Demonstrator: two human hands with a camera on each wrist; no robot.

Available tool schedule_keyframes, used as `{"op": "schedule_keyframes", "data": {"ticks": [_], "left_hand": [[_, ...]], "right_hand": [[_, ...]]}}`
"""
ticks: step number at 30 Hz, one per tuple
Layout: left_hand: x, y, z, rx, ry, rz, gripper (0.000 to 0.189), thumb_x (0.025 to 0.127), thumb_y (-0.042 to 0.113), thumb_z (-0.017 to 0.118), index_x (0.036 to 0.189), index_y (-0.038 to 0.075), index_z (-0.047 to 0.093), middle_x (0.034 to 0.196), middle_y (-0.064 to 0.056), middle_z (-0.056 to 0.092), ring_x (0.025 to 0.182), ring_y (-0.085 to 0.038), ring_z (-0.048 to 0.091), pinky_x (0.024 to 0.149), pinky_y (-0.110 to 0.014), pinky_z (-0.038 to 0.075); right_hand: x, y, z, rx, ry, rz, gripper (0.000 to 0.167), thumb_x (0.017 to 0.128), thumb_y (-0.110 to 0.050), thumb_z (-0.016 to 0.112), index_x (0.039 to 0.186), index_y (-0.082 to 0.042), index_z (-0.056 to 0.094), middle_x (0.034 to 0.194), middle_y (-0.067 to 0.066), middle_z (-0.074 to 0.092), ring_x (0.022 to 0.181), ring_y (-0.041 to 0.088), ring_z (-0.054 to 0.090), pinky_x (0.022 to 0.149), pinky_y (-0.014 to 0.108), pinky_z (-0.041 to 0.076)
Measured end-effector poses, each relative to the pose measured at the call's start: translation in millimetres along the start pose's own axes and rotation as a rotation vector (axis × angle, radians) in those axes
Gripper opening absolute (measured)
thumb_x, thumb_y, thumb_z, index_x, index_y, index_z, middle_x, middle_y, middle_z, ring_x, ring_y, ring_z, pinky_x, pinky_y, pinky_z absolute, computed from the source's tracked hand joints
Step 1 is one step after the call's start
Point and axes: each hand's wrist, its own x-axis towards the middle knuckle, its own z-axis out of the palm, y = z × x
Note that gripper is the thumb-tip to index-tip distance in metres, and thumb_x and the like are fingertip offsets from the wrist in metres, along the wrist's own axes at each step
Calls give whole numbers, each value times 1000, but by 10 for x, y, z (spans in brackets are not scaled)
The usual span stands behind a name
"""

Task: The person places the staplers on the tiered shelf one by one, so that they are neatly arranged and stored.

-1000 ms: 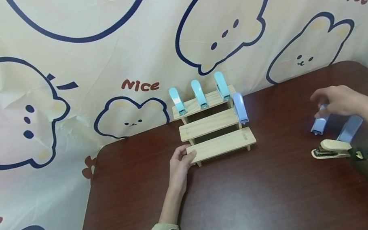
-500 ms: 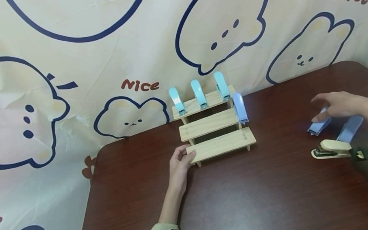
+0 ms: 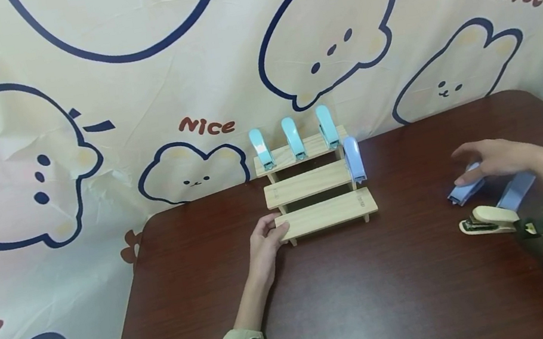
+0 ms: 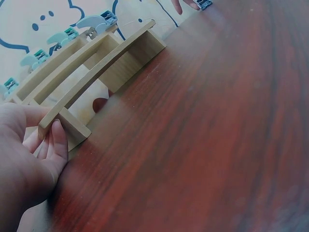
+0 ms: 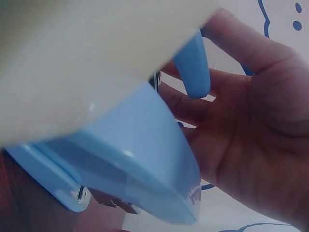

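Note:
A three-tier wooden display rack (image 3: 323, 216) stands at the back of the table; my left hand (image 3: 265, 243) grips the left end of its lowest tier, fingers and thumb around the board in the left wrist view. My right hand (image 3: 506, 155) holds a blue stapler (image 3: 463, 194) between thumb and fingers, low over the table at the right. In the right wrist view the end of this held stapler (image 5: 194, 67) shows by the fingers, partly hidden. Beneath the right wrist lie another blue stapler (image 3: 517, 190) and a cream stapler (image 3: 494, 213).
Three turquoise staplers, the leftmost stapler (image 3: 261, 148) among them, stand along the rack's top tier. A periwinkle stapler (image 3: 354, 158) stands at the right end of the middle tier. A printed cloth (image 3: 146, 107) hangs behind the dark table (image 3: 370, 297).
The right hand has drawn the blue stapler slightly left, and the stapler has turned more sideways. The left hand and the rack have not moved.

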Motion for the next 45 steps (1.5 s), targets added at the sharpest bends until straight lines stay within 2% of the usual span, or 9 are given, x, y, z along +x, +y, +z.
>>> {"op": "schedule_keyframes", "data": {"ticks": [14, 23, 34, 40, 45], "left_hand": [[12, -8, -8, 7, 1, -2, 36, 96, 10, 71, 128, -2, 60, 107, -5, 59, 89, -12, 57, 79, -25, 49], [10, -7, 3, -5, 0, 3, 36, 96, 9, 70, 128, -3, 59, 110, -8, 61, 91, -13, 60, 79, -25, 51], [10, -21, -6, -11, 1, 2, 36, 96, 9, 70, 128, -3, 60, 109, -7, 61, 90, -13, 61, 78, -25, 51], [24, -29, -15, -12, 2, 0, 37, 96, 9, 70, 129, -3, 59, 109, -7, 61, 90, -12, 61, 78, -25, 51], [12, -14, -4, -11, -6, 3, 37, 96, 9, 70, 129, -2, 60, 109, -7, 61, 90, -13, 61, 78, -25, 51]], "right_hand": [[-1, 2, 10, 76, -14, -53, 71, 94, -32, 76, 140, 13, 48, 127, 34, 60, 109, 45, 63, 85, 63, 54], [7, 13, 13, 148, -64, -35, 74, 96, -29, 74, 145, 15, 39, 131, 39, 54, 105, 40, 66, 84, 55, 58], [1, 5, 13, 103, -51, -56, 71, 97, -29, 73, 144, 14, 42, 127, 35, 59, 105, 40, 65, 83, 58, 57], [9, -21, 16, 72, -18, -68, 70, 96, -30, 74, 143, 13, 45, 128, 33, 60, 111, 46, 60, 86, 64, 52], [36, -54, 28, 60, 2, -58, 72, 94, -31, 77, 142, 13, 46, 126, 33, 60, 112, 48, 58, 86, 65, 51]]}}
